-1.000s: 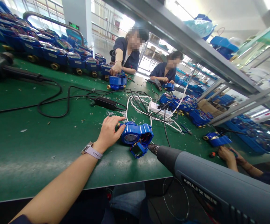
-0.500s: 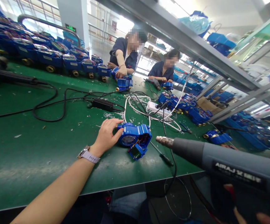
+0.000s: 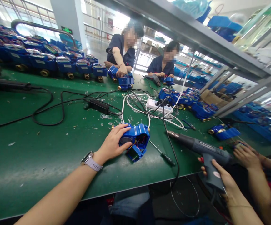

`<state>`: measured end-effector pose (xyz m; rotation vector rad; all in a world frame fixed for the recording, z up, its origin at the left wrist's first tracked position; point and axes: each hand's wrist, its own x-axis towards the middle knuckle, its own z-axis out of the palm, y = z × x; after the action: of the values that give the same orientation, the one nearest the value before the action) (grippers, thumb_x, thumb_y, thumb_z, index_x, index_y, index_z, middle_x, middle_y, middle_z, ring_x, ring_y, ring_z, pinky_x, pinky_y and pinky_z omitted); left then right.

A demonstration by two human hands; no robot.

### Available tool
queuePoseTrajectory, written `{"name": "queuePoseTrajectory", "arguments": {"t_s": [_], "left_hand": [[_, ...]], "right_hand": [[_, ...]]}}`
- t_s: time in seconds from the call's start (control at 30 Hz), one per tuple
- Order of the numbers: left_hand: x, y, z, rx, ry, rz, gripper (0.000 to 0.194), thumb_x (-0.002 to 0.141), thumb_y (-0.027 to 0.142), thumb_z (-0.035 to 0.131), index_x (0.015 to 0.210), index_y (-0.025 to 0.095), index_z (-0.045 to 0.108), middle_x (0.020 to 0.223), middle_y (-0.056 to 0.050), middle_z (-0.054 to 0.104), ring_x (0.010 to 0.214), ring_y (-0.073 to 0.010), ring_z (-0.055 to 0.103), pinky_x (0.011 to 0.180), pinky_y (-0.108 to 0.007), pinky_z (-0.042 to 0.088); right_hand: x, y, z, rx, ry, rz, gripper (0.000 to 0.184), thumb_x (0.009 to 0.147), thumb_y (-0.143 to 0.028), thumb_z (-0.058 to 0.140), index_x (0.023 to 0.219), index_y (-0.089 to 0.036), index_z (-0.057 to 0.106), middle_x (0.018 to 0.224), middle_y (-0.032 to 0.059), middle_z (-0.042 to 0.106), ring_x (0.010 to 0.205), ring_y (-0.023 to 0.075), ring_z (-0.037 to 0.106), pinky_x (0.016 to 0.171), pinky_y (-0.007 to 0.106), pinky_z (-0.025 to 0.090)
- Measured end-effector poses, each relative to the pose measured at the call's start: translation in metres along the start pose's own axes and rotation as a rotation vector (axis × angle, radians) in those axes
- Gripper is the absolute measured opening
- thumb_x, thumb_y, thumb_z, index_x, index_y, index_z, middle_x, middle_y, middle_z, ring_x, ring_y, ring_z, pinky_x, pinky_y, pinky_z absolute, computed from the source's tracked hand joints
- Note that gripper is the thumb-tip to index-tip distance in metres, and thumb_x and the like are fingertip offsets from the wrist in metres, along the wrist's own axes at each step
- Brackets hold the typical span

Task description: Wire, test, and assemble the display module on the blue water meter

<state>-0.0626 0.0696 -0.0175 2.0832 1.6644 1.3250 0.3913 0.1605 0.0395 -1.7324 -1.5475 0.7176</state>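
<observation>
My left hand (image 3: pixel 113 144), with a watch on the wrist, grips the left side of an open blue water meter (image 3: pixel 135 140) lying on the green table (image 3: pixel 43 150); coloured wires and a small board hang out of its front. My right hand (image 3: pixel 222 179) is wrapped round the handle of a grey heat gun (image 3: pixel 201 148), held low at the table's right edge with its metal nozzle pointing left, well away from the meter. A thin screwdriver (image 3: pixel 162 153) lies between the meter and the heat gun.
Black cables, a power adapter (image 3: pixel 99 106) and a white power strip (image 3: pixel 158 107) lie beyond the meter. Rows of blue meters (image 3: pixel 43 61) line the far left. Two people work at the far end. Another person's hand (image 3: pixel 246 154) rests at the right, near a loose meter (image 3: pixel 223 131).
The heat gun has swung away from the meter to the right and down, and my right hand now shows on its handle. My left hand closed further over the meter.
</observation>
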Motion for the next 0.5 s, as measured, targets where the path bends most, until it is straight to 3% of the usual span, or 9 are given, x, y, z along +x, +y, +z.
{"name": "queuePoseTrajectory", "arguments": {"t_s": [0.1,0.23,0.3,0.43,0.5], "left_hand": [[0.002,0.0,0.003,0.024,-0.006,-0.017,0.051,0.087,0.033,0.061,0.135,0.02,0.047,0.143,-0.015,0.048,0.133,-0.0319,0.045,0.113,-0.056,0.035],[0.004,-0.001,0.006,0.055,0.022,-0.019,0.044,0.088,0.028,0.059,0.131,0.02,0.05,0.14,-0.014,0.051,0.13,-0.0301,0.047,0.112,-0.055,0.036],[0.005,-0.001,0.007,0.057,0.029,-0.016,0.043,0.089,0.028,0.059,0.13,0.02,0.051,0.14,-0.014,0.051,0.13,-0.0296,0.047,0.112,-0.054,0.037],[0.005,-0.001,0.007,0.053,0.03,-0.015,0.042,0.089,0.027,0.059,0.13,0.021,0.05,0.139,-0.013,0.051,0.13,-0.0292,0.047,0.112,-0.053,0.037],[0.004,0.0,0.006,0.051,0.027,-0.014,0.043,0.089,0.027,0.059,0.13,0.021,0.05,0.139,-0.013,0.051,0.131,-0.0292,0.047,0.112,-0.053,0.037]], "right_hand": [[0.025,0.012,0.023,0.094,-0.054,0.099,0.041,0.07,-0.058,0.065,0.079,-0.018,0.071,0.089,0.018,0.071,0.07,0.0313,0.07,0.058,0.041,0.06],[0.059,0.011,0.041,0.049,0.056,0.112,0.034,0.064,-0.045,0.072,0.081,-0.016,0.068,0.081,0.0145,0.069,0.069,0.0272,0.067,0.058,0.037,0.058],[0.066,0.0,0.048,-0.012,0.135,0.061,0.036,0.064,-0.042,0.072,0.086,-0.013,0.068,0.088,0.0161,0.068,0.076,0.0286,0.066,0.065,0.041,0.057],[0.039,-0.039,0.073,-0.078,0.265,-0.211,0.06,0.074,-0.05,0.063,0.119,-0.009,0.061,0.128,0.0214,0.053,0.114,0.0343,0.053,0.095,0.048,0.046],[0.008,-0.062,0.097,-0.063,0.156,-0.343,0.055,0.082,-0.054,0.055,0.12,-0.014,0.063,0.115,0.0147,0.061,0.101,0.0279,0.059,0.092,0.043,0.049]]}}
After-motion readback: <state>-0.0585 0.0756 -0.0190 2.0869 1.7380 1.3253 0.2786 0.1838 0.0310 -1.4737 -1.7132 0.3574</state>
